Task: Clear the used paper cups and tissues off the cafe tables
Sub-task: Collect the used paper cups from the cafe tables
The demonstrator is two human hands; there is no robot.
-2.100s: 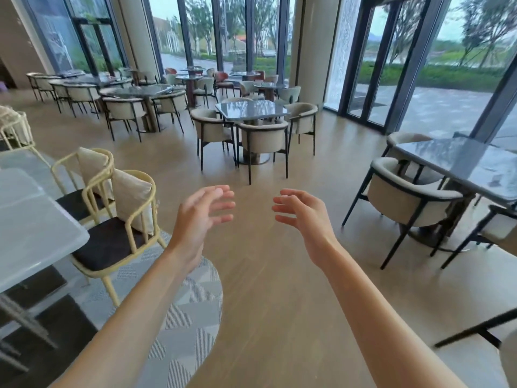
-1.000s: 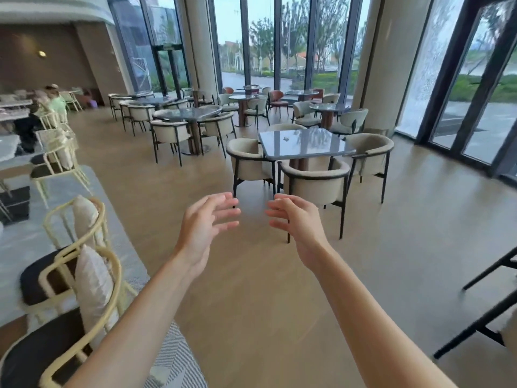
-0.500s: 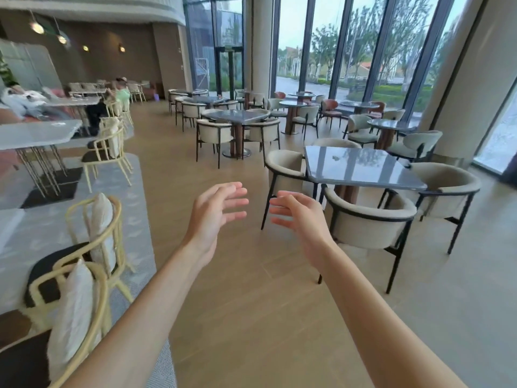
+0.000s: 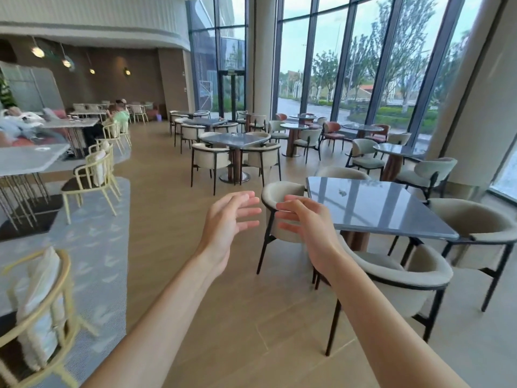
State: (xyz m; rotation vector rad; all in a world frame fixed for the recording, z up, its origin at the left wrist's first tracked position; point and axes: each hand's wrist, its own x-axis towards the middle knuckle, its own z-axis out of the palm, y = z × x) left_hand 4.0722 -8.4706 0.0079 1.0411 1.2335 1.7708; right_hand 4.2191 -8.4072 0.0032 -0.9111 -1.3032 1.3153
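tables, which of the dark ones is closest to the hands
The square dark table just right of the right hand, ringed by cream chairs. The other dark tables stand farther back toward the windows.

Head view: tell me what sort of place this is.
Most likely a cafe or lounge seating hall: many small tables, like the grey square table, each ringed by cream armchairs, beside tall glass walls.

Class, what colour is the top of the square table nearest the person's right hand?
Glossy blue-grey, on the square table; head view.
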